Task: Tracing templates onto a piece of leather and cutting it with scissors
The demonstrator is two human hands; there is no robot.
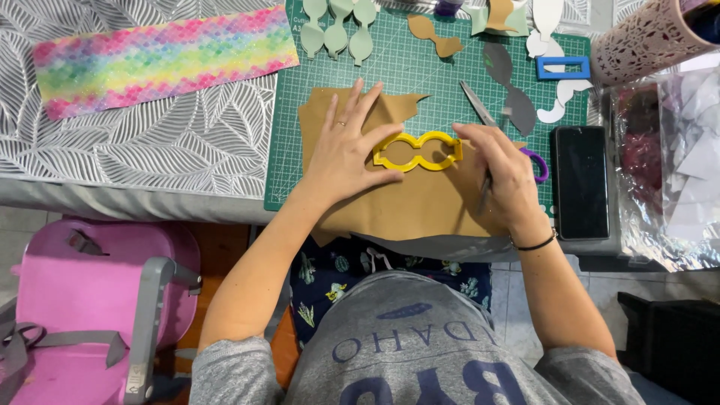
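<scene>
My left hand (346, 154) lies flat and open, pinning the yellow template (418, 151) on the brown sheet (420, 202) so it can't shift; my right hand (504, 180) closes around a pen (484, 196) beside its edge.

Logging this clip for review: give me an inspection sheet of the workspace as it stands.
Surface: green cutting mat on a leaf-patterned tablecloth.
Job's things: yellow bow-shaped template lying on a tan sheet.
Clutter: rainbow glitter strip, pale green cut-outs, grey cut-out, blue frame, scissors, dark phone, pink perforated cup, clear plastic bag.
Hands: left hand pressed flat on the sheet, thumb against the template; right hand at the template's right end, holding a thin tool, kind unclear.
Cables: nothing seen.
Surroundings: pink chair at the person's left.
</scene>
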